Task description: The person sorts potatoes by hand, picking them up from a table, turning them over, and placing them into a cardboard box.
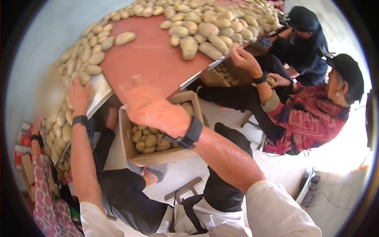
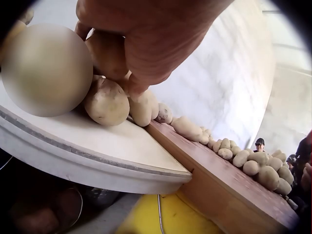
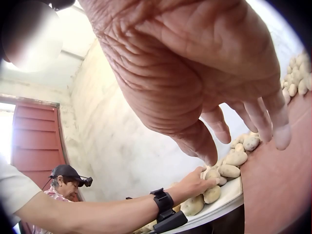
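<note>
My left hand [image 1: 79, 96] is at the row of potatoes along the white table edge. In the left wrist view its thumb and fingers curl round a potato [image 2: 108, 54]. Another potato [image 2: 107, 101] lies just below it on the white tabletop [image 2: 83, 141]. My right hand [image 1: 152, 106] is over the near part of the red tabletop [image 1: 138, 51], above the cardboard box. The right wrist view shows its fingers [image 3: 256, 117] spread and loosely bent, with nothing between them.
A cardboard box [image 1: 166, 158] with potatoes stands below the table edge, in front of my knees. A large potato heap [image 1: 213, 27] covers the far right of the table. A person in a red patterned shirt [image 1: 308, 118] sits at the right; another person's patterned sleeve [image 1: 42, 189] is at the left.
</note>
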Demonstrator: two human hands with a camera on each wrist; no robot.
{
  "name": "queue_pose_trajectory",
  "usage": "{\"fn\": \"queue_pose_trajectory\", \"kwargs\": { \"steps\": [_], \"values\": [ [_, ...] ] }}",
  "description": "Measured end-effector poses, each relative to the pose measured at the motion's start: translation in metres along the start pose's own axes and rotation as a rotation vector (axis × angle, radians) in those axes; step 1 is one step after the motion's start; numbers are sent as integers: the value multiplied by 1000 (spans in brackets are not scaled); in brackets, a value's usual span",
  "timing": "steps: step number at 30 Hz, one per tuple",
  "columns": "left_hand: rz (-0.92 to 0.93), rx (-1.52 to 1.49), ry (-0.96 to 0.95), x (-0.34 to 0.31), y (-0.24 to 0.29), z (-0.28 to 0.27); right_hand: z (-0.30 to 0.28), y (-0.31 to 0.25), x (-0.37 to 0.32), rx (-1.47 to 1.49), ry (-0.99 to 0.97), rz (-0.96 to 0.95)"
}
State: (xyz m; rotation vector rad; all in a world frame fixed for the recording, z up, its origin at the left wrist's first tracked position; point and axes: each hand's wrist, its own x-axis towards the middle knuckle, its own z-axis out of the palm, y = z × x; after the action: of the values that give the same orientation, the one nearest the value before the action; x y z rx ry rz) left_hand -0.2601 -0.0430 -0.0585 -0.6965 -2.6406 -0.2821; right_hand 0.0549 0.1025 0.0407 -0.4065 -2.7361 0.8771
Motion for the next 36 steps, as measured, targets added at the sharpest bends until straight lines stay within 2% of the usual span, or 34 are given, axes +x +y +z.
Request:
{"fn": "queue_pose_trajectory", "kwargs": {
  "steps": [2,4,8,12,17,27,36],
  "values": [
    [-12,-3,-31,-2,10,-9,5,-2,1,40,-51,72],
    [-56,50,-61,-2,15,-13,22,5,4,-8,48,4],
    [-51,41,-44,5,11,-7,29,4,4,-60,60,6],
    [10,52,-44,12,5,0,23,-2,4,-58,-36,48],
    [-60,35,-154,17,14,-9,15,-3,5,-37,-155,83],
    [-53,16,-99,16,11,-6,14,-2,7,33,-190,61],
    [-145,-56,-85,16,9,-9,23,3,6,107,-159,20]
  ]
}}
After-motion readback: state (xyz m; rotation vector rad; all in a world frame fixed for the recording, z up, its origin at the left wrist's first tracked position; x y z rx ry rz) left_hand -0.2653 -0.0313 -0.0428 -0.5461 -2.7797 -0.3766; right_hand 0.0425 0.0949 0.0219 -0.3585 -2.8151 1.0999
